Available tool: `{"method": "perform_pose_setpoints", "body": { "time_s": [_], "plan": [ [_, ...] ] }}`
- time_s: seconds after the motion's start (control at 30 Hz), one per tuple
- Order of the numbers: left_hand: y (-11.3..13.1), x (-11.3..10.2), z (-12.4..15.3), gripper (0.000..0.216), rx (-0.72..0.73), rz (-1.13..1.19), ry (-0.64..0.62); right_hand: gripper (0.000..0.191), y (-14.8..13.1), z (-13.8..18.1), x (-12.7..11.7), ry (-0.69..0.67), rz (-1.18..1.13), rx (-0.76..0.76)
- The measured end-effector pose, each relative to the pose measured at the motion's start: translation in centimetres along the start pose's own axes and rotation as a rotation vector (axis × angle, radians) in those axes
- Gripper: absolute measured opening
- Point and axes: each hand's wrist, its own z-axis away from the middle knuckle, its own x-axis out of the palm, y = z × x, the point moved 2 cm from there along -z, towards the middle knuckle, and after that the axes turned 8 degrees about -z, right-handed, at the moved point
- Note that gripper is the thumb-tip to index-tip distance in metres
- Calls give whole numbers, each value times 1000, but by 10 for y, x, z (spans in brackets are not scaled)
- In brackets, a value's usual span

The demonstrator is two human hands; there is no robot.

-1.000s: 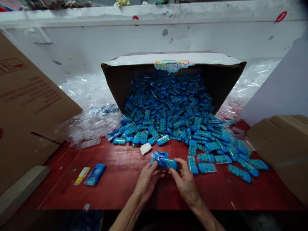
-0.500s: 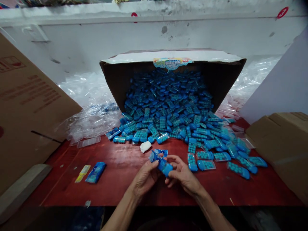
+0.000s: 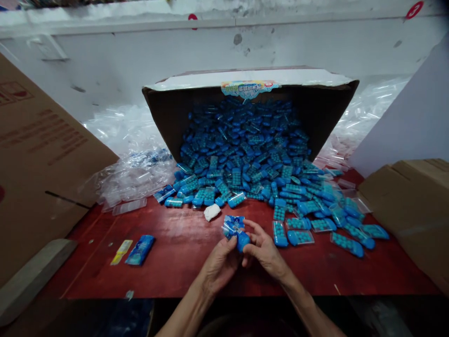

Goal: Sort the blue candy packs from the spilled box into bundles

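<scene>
Over the red table, both hands grip a small blue-ended plastic case (image 3: 242,242) together with a blue printed wrapper (image 3: 233,223). My left hand (image 3: 222,263) is closed at the near left, its thumb pressing on the case and wrapper. From the right, my right hand (image 3: 264,252) pinches the case's blue end between thumb and fingers, with its index finger reaching along the wrapper. Whether the case sits inside the wrapper I cannot tell. Just beyond lies a crumpled white lump (image 3: 212,212). Similar clear cases of turquoise balls (image 3: 300,238) lie to the right.
A carton on its side (image 3: 336,105) spills a large heap of blue cases (image 3: 242,154). Clear plastic pieces (image 3: 129,180) are piled at left. A blue packet (image 3: 140,250) and a yellow-and-clear piece (image 3: 121,252) lie on the red tabletop (image 3: 175,276). Cardboard boxes (image 3: 410,210) flank both sides.
The wrapper, crumpled and angled left before, now stands flatter beyond the case with its print showing. My left hand has shifted slightly right and closer to the right hand.
</scene>
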Motion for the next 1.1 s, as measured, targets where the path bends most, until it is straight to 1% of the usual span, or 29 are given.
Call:
{"method": "perform_pose_setpoints", "body": {
  "time_s": [0.07, 0.13, 0.23, 0.37, 0.53, 0.67, 0.8, 0.93, 1.0, 1.1],
  "plan": [
    [-4, 0, 1, 22, 15, 15, 57, 55, 1, 2, 0, 16, 12, -50],
    [-7, 0, 1, 20, 13, 23, 98, 53, 2, 4, 2, 40, 73, -97],
    [-8, 1, 2, 19, 19, 21, 147, 53, 3, 6, 3, 82, 143, -122],
    [-6, 4, 5, 21, 5, -4, 142, 49, 8, 4, 1, 116, 65, -70],
    [-2, 4, 6, 21, -16, -12, 103, 53, 12, 0, -5, 34, -39, -2],
    [-3, 1, 4, 25, -36, 3, 89, 50, 11, 0, -6, -10, -73, 73],
    [-6, -6, 3, 23, -49, 25, 162, 52, 10, -1, 0, -32, -37, 97],
    [-6, -10, 5, 21, -13, 14, 242, 49, 14, -4, 6, -6, 66, 115],
    [-6, -10, 6, 21, 4, -2, 261, 47, 17, -6, 7, 2, 130, 101],
    [-2, -12, 7, 23, 3, -8, 270, 51, 21, -9, 9, -15, 167, 88]
  ]
}}
